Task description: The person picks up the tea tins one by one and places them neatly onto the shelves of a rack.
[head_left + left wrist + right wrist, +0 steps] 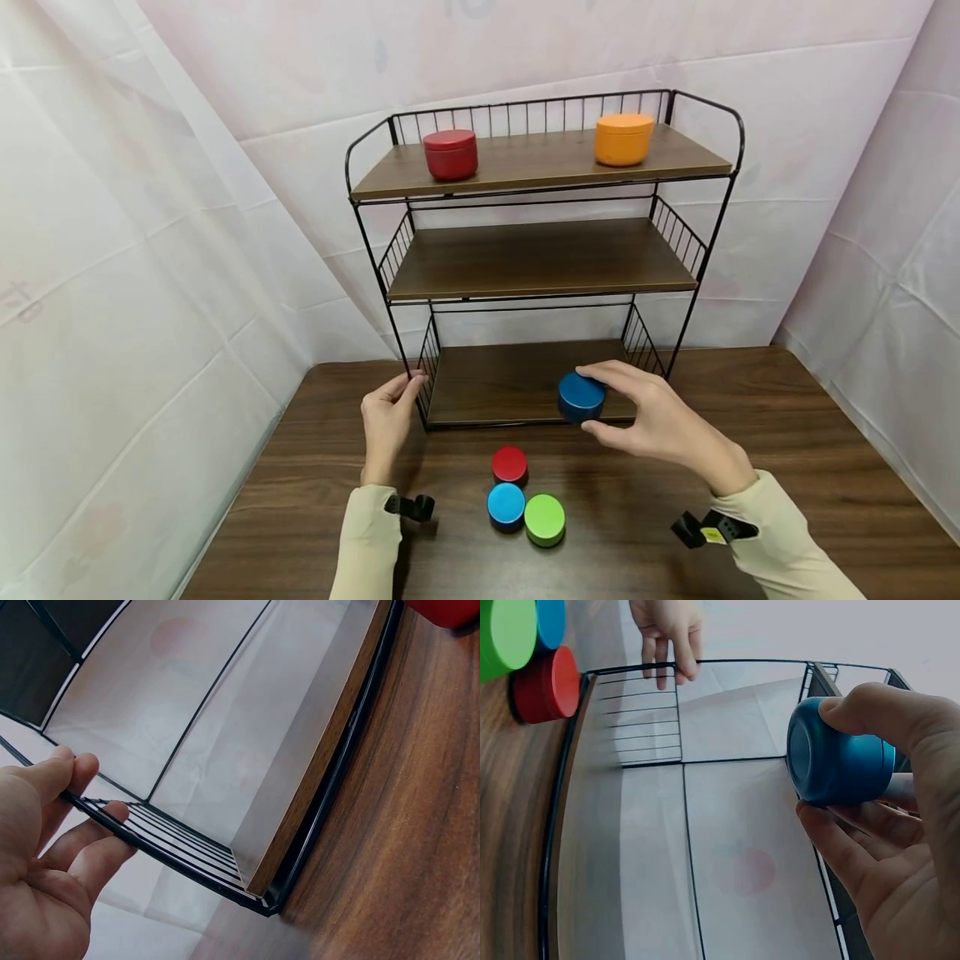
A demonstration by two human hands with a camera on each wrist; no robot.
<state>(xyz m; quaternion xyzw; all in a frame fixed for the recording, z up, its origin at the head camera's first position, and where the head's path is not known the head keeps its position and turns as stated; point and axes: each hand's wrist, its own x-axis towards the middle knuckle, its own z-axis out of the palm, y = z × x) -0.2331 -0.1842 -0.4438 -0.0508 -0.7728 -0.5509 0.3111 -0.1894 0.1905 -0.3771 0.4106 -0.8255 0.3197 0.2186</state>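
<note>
In the head view, my right hand [663, 417] holds a dark blue round tin [581, 398] by its sides, in front of the bottom shelf [498, 379]. The right wrist view shows the thumb on one side of this tin [840, 761] and fingers on the other. My left hand [387, 423] grips the black wire rack at its lower left front post. Seen from the left wrist, thumb and fingers close round that post [196, 876]. On the table before the rack stand a red tin [510, 464], a light blue tin [506, 505] and a green tin [545, 518], close together.
The three-tier rack has wooden shelves, the middle shelf [540, 257] among them. Up on the top shelf [536, 154] sit a dark red tin [451, 156] at left and an orange tin [624, 140] at right. White cloth [187, 275] hangs behind and beside the wooden table [307, 500].
</note>
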